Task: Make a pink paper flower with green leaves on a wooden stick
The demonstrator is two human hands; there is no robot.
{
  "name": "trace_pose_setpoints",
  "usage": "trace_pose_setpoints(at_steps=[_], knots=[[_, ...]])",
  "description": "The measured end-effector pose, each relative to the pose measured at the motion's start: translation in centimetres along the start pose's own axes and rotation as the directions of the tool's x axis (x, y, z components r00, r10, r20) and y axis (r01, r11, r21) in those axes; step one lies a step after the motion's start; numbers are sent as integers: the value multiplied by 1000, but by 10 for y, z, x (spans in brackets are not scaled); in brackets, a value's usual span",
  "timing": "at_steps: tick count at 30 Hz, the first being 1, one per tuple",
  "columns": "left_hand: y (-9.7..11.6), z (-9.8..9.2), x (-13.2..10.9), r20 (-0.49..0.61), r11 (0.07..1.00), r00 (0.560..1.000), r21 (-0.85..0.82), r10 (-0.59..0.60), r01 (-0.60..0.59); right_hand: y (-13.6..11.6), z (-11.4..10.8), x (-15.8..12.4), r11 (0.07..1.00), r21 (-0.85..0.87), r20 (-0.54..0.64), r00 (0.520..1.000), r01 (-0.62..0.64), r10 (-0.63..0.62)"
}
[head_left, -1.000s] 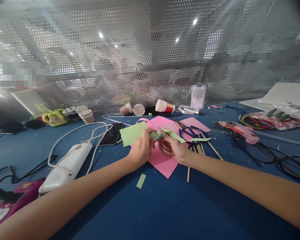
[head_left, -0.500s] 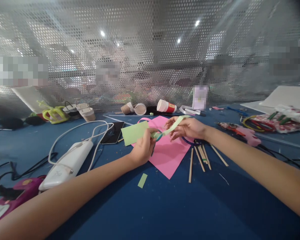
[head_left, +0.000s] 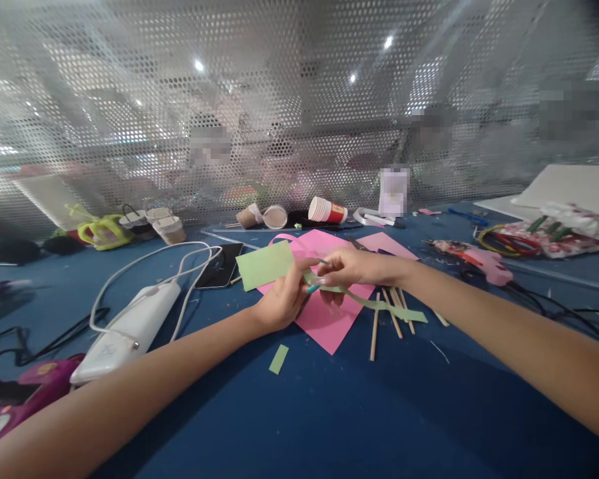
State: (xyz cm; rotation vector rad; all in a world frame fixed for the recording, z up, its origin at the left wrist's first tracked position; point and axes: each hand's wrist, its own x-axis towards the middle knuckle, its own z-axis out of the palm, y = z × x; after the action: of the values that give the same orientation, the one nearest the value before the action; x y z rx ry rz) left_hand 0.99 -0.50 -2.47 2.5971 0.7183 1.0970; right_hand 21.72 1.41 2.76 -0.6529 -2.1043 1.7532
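On the blue table (head_left: pixel 279 426), the pink paper (head_left: pixel 329 326) is laid, partly hidden by the two hands above it. Here the left hand (head_left: pixel 280 299) is held with fingers curled in, the right hand (head_left: pixel 344 266) with thumb and fingertips pressed together, and by both, side by side over the paper, the green strip (head_left: pixel 392 309) is being pinched! Its loose end is trailed rightward across the wooden sticks (head_left: pixel 374 332); nearer, a small green scrap (head_left: pixel 278 359) is seen.
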Motion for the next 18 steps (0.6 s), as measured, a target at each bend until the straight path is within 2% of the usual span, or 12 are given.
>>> trace_pose_setpoints(at_steps=[3,7,10,14,18], knots=[[-4,2,-1,-27,1000,1000,-17,9,-10,6,10,6,996,81,-11,999,37,-36],[-4,2,-1,-7,996,999,-87,35,-35,13,13,10,978,203,0,999,48,-49],[-2,2,-1,-28,986,1000,-166,6,-10,14,17,11,958,281,-45,998,55,-44],[-3,3,-1,-126,963,988,-264,-85,49,15,24,14,952,294,-166,985,86,-37],[-5,3,-2,-239,972,960,-213,-149,98,20,24,17,947,294,-261,964,129,-50]])
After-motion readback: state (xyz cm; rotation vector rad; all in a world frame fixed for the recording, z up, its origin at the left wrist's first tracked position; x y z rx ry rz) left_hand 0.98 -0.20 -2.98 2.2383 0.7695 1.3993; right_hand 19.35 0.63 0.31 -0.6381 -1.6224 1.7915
